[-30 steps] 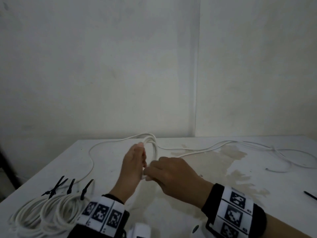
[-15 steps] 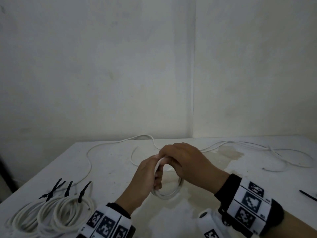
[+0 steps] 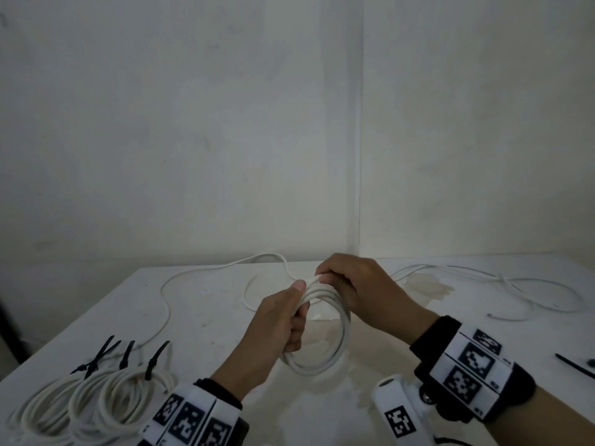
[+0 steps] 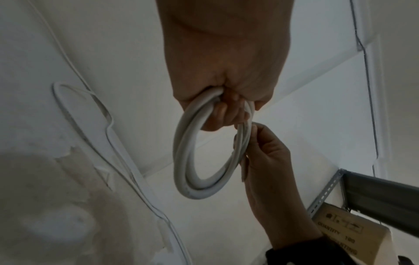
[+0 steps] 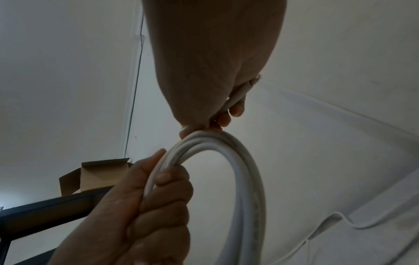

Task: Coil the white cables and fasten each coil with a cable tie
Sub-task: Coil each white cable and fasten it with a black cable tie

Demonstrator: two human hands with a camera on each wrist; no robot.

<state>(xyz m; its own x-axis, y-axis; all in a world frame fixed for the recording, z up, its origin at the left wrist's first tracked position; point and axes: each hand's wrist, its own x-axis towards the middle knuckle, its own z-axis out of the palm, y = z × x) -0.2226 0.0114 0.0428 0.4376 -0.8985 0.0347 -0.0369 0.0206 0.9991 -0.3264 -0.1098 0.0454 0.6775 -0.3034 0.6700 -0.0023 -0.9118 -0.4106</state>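
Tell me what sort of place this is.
Probably a storeroom or plain workroom: a stained white table against bare white walls, a slotted metal shelf rack and an open brown cardboard box beside it.

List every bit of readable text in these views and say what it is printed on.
"QUANTITY 100": on the cardboard box in the left wrist view.
A further line below it on the box: blurred, unreadable.
The wristbands carry black-and-white square marker patterns, with no words.

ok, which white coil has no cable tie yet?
The coil held in both hands, mid-table. The three coils at front left each carry a black tie.
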